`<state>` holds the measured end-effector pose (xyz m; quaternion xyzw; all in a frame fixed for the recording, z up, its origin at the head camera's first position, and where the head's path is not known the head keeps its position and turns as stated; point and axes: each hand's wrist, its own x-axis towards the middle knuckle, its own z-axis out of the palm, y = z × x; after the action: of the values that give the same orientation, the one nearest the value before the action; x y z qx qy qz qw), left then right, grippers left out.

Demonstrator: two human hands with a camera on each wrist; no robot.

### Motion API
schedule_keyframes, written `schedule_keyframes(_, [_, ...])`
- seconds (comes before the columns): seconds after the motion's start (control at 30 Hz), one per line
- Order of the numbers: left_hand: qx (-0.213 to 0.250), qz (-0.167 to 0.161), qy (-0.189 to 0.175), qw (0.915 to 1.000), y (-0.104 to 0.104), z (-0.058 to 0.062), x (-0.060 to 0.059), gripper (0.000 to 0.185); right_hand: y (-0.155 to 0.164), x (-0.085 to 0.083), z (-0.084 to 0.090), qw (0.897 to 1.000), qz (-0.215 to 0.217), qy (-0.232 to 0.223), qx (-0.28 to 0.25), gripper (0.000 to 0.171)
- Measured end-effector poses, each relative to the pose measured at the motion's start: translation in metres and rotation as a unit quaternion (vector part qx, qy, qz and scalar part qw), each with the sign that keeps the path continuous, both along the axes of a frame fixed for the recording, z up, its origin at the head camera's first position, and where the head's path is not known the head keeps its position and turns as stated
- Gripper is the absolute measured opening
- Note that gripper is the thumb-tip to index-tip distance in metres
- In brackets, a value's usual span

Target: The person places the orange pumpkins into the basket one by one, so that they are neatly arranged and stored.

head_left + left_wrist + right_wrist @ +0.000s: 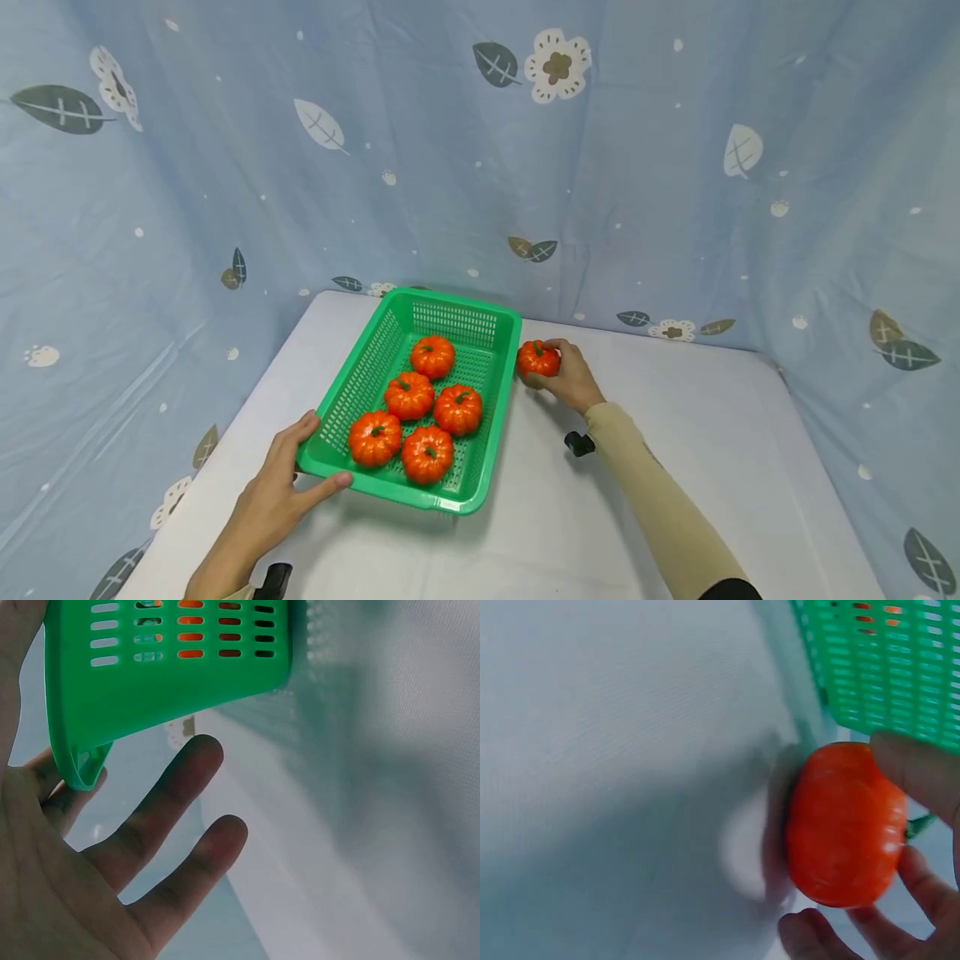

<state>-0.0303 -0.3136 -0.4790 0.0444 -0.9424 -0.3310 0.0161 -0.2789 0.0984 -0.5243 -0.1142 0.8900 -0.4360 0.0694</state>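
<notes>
Pumpkin (537, 358) gripped in right hand (570, 379), just beside basket (480, 467).

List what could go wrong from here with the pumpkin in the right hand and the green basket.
1. The right hand grips the pumpkin just outside the green basket; lifted low, it may clip the rim.
2. Five pumpkins already sit in the basket, so a dropped one may bounce off them and out.
3. The left hand only touches the near corner with straight fingers; a knock may slide the basket.

R arm: long beige sleeve (660, 500) to wrist, dark cloth at upper end. Both hands bare. Small black cam mounts (578, 443) under each wrist.
</notes>
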Motion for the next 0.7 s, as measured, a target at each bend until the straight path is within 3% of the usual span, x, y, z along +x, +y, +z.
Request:
schedule_keyframes(0.27, [-0.002,-0.001,0.005,1.0000,0.000,0.000,0.000,0.099,-0.005,0.000,0.001,1.000,-0.027,0.013,0.008,0.066])
schedule_keyframes(0.7, [0.004,-0.002,0.008,1.0000,0.001,-0.002,0.001,0.099,0.009,-0.001,0.002,0.998,-0.051,-0.011,-0.043,0.070])
